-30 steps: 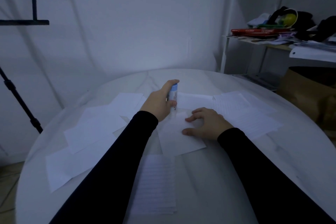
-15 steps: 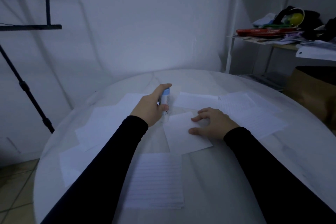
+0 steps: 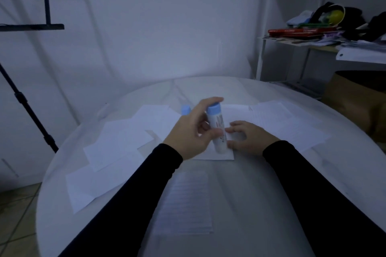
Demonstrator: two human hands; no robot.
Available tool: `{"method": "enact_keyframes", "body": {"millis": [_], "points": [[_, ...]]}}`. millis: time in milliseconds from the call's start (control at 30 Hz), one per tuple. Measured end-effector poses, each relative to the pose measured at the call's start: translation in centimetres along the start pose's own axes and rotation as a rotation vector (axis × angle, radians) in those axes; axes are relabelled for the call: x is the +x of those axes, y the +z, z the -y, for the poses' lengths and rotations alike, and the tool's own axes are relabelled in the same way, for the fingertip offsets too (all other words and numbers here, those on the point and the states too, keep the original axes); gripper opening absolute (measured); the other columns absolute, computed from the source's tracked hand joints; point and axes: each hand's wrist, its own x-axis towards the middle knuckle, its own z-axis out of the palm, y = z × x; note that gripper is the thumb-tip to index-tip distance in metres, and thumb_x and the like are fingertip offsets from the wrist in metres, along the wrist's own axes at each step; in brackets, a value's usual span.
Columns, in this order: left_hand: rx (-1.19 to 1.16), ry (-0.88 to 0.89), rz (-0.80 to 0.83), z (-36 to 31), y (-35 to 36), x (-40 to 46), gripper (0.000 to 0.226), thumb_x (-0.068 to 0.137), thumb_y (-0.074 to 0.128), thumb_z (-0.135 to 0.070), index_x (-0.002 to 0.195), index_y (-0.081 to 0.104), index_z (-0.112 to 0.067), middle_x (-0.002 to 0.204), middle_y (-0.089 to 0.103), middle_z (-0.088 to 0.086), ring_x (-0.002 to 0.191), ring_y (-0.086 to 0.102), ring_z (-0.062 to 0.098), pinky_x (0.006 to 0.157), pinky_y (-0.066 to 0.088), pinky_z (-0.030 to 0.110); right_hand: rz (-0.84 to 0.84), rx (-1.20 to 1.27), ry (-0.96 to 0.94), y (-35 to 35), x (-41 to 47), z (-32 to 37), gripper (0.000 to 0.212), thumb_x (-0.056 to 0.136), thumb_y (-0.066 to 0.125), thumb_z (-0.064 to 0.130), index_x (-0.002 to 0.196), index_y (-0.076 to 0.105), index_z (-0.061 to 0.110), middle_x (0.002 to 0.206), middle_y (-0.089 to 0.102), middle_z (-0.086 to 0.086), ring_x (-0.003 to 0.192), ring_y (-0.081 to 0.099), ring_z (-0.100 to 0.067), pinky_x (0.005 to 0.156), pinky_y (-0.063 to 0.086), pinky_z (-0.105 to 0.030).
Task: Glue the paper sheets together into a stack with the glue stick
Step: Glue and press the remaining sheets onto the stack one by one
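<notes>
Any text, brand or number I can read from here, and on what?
None can be read.
Glue stick label, held in the left hand: reddish print, too blurred.
Lined sheet near the person: faint lines, no legible words.
Red books on the shelf: spine lettering too small.

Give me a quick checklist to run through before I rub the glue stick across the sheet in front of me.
1. Glue stick held firmly: ok, the left hand grips its barrel.
2. Cap off: ok, a blue cap stands on the table behind the left hand.
3. Working end pointing down at the sheet: ok, the blue base is on top.
4. Sheet held in place: ok, the right hand rests on it with fingers spread.
5. Glue showing at the tip: cannot tell, the tip is blurred.
6. More sheets in reach: ok, loose sheets lie to the left, and others lie to the right.
</notes>
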Motion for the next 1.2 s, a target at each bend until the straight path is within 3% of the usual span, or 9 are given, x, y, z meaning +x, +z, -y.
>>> {"method": "enact_keyframes", "body": {"millis": [67,133,200,433,533,633,733,967,1200], "points": [[0.001,0.021,0.052,-0.2,0.9,-0.1,0.062,0.081,0.067,-0.017,0.128,0.039,-0.044,0.077,0.061,-0.005,0.067,0.059,0.017,0.071,0.055,0.033,0.046,-0.001,0.001,-0.1,-0.1,0.0,0.069,0.071,0.064,0.061,0.133,0.051,0.031,0.149,0.033,0.009,0.138,0.031,-0.014,0.114,0.021,-0.047],[-0.005,0.037,0.076,-0.3,1.4,-0.2,0.064,0.083,0.067,-0.01,0.128,0.038,-0.045,0.075,0.058,-0.021,0.065,0.056,0.008,0.072,0.055,0.027,0.045,-0.001,-0.004,0.1,0.0,-0.1,0.087,0.053,0.051,0.076,0.131,0.053,0.035,0.147,0.036,0.011,0.136,0.034,-0.013,0.113,0.023,-0.049],[-0.006,0.037,0.081,-0.3,1.5,-0.2,0.065,0.084,0.066,-0.007,0.128,0.037,-0.045,0.075,0.055,-0.03,0.065,0.054,0.006,0.074,0.054,0.025,0.048,0.005,-0.005,0.3,0.2,-0.5,0.094,0.046,0.043,0.079,0.13,0.054,0.037,0.146,0.036,0.013,0.135,0.034,-0.011,0.112,0.024,-0.049],[0.037,0.057,0.097,-0.6,1.7,-0.3,0.064,0.083,0.067,-0.007,0.13,0.039,-0.041,0.093,0.056,-0.026,0.069,0.056,0.008,0.078,0.054,0.029,0.038,0.017,-0.012,0.5,0.5,-0.8,0.09,0.047,0.045,0.079,0.127,0.056,0.038,0.144,0.04,0.013,0.133,0.037,-0.011,0.112,0.026,-0.048],[0.074,0.063,0.107,-0.5,1.5,-0.2,0.063,0.083,0.067,-0.009,0.133,0.043,-0.036,0.087,0.055,-0.034,0.066,0.054,0.005,0.076,0.054,0.025,0.023,0.03,-0.008,0.8,0.9,-0.9,0.086,0.048,0.047,0.078,0.124,0.057,0.039,0.142,0.042,0.014,0.131,0.039,-0.01,0.111,0.027,-0.049],[0.114,0.053,0.133,-0.6,1.1,0.0,0.062,0.083,0.068,-0.01,0.135,0.045,-0.034,0.084,0.056,-0.026,0.068,0.056,0.01,0.076,0.054,0.027,0.013,0.026,0.011,0.6,0.6,-0.4,0.079,0.055,0.058,0.071,0.126,0.057,0.037,0.144,0.039,0.012,0.132,0.037,-0.011,0.112,0.026,-0.048],[0.132,0.021,0.136,-0.2,0.3,0.0,0.062,0.082,0.069,-0.011,0.134,0.046,-0.035,0.078,0.056,-0.021,0.066,0.055,0.008,0.073,0.053,0.025,-0.013,0.045,0.024,0.4,0.3,-0.2,0.063,0.072,0.07,0.052,0.13,0.053,0.032,0.148,0.034,0.01,0.136,0.033,-0.012,0.115,0.021,-0.044],[0.159,-0.068,0.103,1.2,-2.2,-0.2,0.062,0.079,0.072,-0.009,0.118,0.046,-0.049,0.069,0.058,-0.002,0.058,0.052,0.004,0.066,0.049,0.019,-0.025,0.052,0.043,0.1,-0.4,0.2,0.06,0.077,0.071,0.046,0.132,0.051,0.033,0.15,0.031,0.011,0.138,0.029,-0.009,0.117,0.015,-0.042],[0.122,-0.164,0.066,2.5,-4.2,-0.5,0.062,0.076,0.074,-0.007,0.111,0.05,-0.052,0.071,0.062,0.016,0.062,0.053,0.02,0.071,0.051,0.038,-0.033,0.07,0.027,0.2,-0.6,0.2,0.059,0.077,0.071,0.045,0.132,0.052,0.033,0.15,0.031,0.012,0.139,0.028,-0.01,0.118,0.012,-0.045]]}}
